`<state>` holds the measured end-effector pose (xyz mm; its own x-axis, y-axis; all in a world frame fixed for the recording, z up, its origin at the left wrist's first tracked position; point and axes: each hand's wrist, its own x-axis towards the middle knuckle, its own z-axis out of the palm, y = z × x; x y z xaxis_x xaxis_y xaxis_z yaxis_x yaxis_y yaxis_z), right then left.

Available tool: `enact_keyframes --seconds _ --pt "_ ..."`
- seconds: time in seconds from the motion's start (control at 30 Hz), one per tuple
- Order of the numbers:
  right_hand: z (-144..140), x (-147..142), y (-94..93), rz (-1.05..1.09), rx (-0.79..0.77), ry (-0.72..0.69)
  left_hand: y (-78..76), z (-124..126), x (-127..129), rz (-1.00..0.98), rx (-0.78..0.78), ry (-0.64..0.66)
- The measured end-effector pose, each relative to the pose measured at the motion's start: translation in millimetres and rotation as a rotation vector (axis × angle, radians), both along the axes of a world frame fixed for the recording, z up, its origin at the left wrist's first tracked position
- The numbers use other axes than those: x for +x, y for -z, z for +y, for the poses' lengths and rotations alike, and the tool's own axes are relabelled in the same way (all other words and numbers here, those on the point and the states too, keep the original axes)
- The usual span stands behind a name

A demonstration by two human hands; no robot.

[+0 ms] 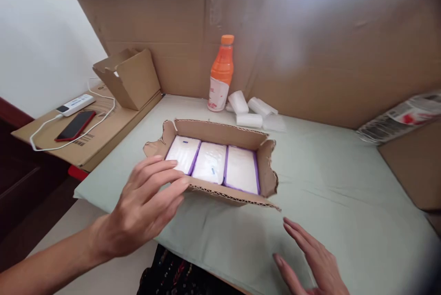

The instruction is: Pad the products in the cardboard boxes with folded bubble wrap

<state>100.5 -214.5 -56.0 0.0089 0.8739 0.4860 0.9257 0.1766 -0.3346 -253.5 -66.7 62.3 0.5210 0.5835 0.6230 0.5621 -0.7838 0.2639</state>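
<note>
Left hand (144,207), fingers spread and empty, touches the near rim of a torn cardboard tray (267,171) holding three white packets (211,161) mid-desk. Right hand (310,258) hovers open, near right, ready to steady the tray.

I read this as a makeshift packing corner in a home: a cloth-covered table (327,184) screened by a tall cardboard sheet (292,42), with a drink bottle (221,74) and charging phone (76,125) alongside.
</note>
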Motion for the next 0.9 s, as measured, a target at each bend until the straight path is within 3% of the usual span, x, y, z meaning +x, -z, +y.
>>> enact_keyframes --seconds 0.07,0.13,0.27,0.4,0.5,0.7,0.8,0.9 --pt "4.0 -8.4 -9.0 0.024 -0.034 0.004 13.5 -10.9 -6.1 -0.151 0.072 -0.091" --pt "8.1 -10.7 -12.5 0.052 -0.077 -0.003 33.3 -13.0 -15.8 -0.283 0.032 -0.239" --pt "18.7 -13.1 -9.8 0.156 -0.181 -0.059 84.1 3.1 -22.3 -0.338 -0.453 -0.413" --pt "37.1 -21.2 -3.4 0.217 -0.226 -0.14 120.2 25.3 -2.4 -0.347 -0.829 -0.304" --pt "65.8 -24.0 -5.9 0.27 -0.262 -0.15 125.2 44.1 16.1 -0.408 -0.909 -0.269" --pt "157.8 -16.1 -15.6 0.455 -0.272 -0.234 114.5 99.3 50.5 -0.507 -0.822 -0.316" --pt "186.5 7.0 -11.6 0.472 -0.263 -0.278 118.8 116.5 64.0 -0.538 -0.747 -0.343" --pt "202.1 51.0 -8.4 0.352 -0.212 -0.169 127.6 120.3 67.7 -0.562 -0.735 -0.391"
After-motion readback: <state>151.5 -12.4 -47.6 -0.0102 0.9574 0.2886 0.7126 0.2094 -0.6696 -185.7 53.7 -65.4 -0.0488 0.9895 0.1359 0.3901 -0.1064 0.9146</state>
